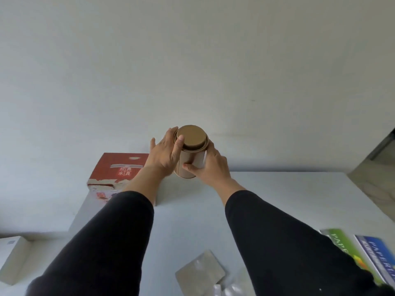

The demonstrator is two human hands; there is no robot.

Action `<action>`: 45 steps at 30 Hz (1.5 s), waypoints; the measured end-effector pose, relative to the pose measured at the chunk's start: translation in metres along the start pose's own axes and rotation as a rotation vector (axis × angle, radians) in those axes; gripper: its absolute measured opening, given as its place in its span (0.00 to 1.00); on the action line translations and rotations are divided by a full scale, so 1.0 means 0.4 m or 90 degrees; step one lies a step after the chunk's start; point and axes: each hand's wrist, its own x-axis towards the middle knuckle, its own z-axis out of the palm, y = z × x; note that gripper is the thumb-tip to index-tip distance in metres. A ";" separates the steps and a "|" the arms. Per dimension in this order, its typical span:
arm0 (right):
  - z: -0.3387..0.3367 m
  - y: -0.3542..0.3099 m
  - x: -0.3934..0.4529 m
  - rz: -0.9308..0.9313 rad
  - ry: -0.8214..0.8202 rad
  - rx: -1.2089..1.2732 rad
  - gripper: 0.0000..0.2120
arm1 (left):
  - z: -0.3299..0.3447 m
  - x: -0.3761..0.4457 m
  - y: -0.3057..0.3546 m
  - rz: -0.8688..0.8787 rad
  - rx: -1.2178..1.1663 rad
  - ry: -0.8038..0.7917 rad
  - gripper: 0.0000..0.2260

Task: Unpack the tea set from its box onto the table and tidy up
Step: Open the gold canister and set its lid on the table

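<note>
A brown cylindrical canister [191,155] with a round lid stands upright near the far edge of the white table [277,195]. My left hand [164,153] wraps its left side, thumb resting on the lid's rim. My right hand [210,167] grips its right side lower down. A red tea set box [117,170] with Chinese characters on top stands just left of the canister, partly hidden by my left forearm.
A flat silver foil pouch [199,272] and more foil packets [233,289] lie near the front. Green and blue paper packs [363,251] sit at the right edge. A pale box [12,259] stands lower left, off the table. A plain wall rises behind.
</note>
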 end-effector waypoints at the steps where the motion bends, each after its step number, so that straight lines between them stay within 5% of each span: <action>1: -0.040 0.038 -0.018 -0.002 0.004 0.001 0.42 | 0.033 -0.009 0.046 0.001 -0.003 -0.001 0.38; 9: -0.308 0.344 -0.174 0.069 0.043 0.004 0.43 | 0.305 -0.059 0.390 0.045 -0.013 -0.048 0.36; 19: -0.486 0.583 -0.201 0.149 0.088 -0.030 0.43 | 0.514 0.003 0.608 0.118 -0.015 -0.134 0.38; 26: -0.535 0.747 -0.171 0.201 0.063 -0.066 0.42 | 0.679 0.061 0.663 0.116 -0.030 -0.203 0.30; 30: -0.528 0.856 -0.108 0.197 0.023 -0.067 0.42 | 0.783 0.120 0.659 0.094 -0.016 -0.216 0.40; 36: -0.487 1.025 0.024 0.189 -0.052 -0.057 0.43 | 0.933 0.218 0.633 0.029 -0.006 -0.215 0.40; 40: -0.449 1.107 0.090 0.191 -0.092 -0.051 0.43 | 1.007 0.269 0.603 0.012 0.041 -0.222 0.28; 45: -0.417 1.170 0.135 0.195 -0.132 -0.052 0.43 | 1.069 0.303 0.571 -0.025 0.038 -0.261 0.42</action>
